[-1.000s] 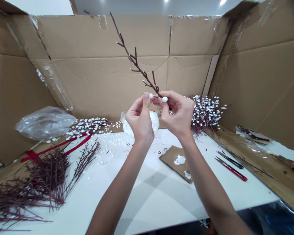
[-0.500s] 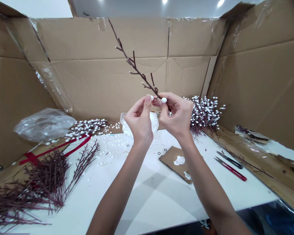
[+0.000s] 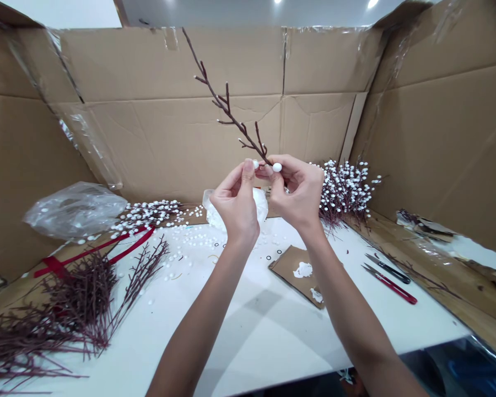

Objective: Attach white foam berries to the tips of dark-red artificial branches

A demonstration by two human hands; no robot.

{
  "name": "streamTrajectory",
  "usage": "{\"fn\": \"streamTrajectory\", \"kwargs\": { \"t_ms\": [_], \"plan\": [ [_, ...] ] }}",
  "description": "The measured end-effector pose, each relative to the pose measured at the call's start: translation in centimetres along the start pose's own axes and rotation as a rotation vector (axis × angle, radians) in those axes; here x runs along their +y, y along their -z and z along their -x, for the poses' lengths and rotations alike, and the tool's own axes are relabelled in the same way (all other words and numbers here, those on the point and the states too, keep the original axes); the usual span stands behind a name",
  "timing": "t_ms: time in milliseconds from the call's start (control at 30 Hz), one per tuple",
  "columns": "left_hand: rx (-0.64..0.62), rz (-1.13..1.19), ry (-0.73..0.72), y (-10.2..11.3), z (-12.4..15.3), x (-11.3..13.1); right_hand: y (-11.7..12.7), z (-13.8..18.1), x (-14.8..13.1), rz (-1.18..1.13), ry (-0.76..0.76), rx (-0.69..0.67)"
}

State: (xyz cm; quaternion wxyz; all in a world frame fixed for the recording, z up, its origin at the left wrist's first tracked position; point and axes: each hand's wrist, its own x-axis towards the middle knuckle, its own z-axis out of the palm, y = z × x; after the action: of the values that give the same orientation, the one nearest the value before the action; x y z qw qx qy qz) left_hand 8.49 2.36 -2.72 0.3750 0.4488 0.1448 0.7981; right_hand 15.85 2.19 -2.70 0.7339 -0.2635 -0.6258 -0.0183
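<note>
Between thumb and fingers, my left hand (image 3: pixel 238 201) pinches a small white bead (image 3: pixel 255 164), held against a short side twig. My right hand (image 3: pixel 298 190) is closed on the lower end of a brown artificial branch (image 3: pixel 227 110), which slants up and to the left. A second white bead (image 3: pixel 276 167) sits by my right thumb, apparently on another twig. The upper twigs of the branch carry pale tips without beads. Beyond my left wrist is a plastic bag of white beads (image 3: pixel 260 204), partly hidden by my hands.
Bare brown branches (image 3: pixel 78 298) lie piled at left, near a red ribbon (image 3: pixel 132 246) and a clear bag (image 3: pixel 76 209). Beaded branches (image 3: pixel 347 187) stand back right. A cardboard piece (image 3: pixel 291 270) with white glue-like blobs and two thread snips (image 3: pixel 391 284) lie on the white table (image 3: pixel 248 342).
Almost nothing differs. Both hands hold the same grip on the bead and branch, with only a tiny shift of the view and the branch.
</note>
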Motion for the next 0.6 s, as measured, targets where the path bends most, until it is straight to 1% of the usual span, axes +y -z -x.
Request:
{"fn": "streamTrajectory", "kwargs": {
  "t_ms": [200, 400, 600],
  "plan": [
    [-0.003, -0.026, -0.050, -0.07, 0.04, 0.16, 0.01, 0.01, -0.03, -0.031, 0.017, 0.015],
    [0.057, -0.035, -0.089, -0.20, 0.17, 0.10, -0.36, 0.17, 0.20, -0.082, 0.016, 0.021],
    [0.081, -0.032, -0.102, -0.18, 0.21, -0.05, -0.58, 0.23, 0.12, -0.085, 0.009, 0.033]
  ]
}}
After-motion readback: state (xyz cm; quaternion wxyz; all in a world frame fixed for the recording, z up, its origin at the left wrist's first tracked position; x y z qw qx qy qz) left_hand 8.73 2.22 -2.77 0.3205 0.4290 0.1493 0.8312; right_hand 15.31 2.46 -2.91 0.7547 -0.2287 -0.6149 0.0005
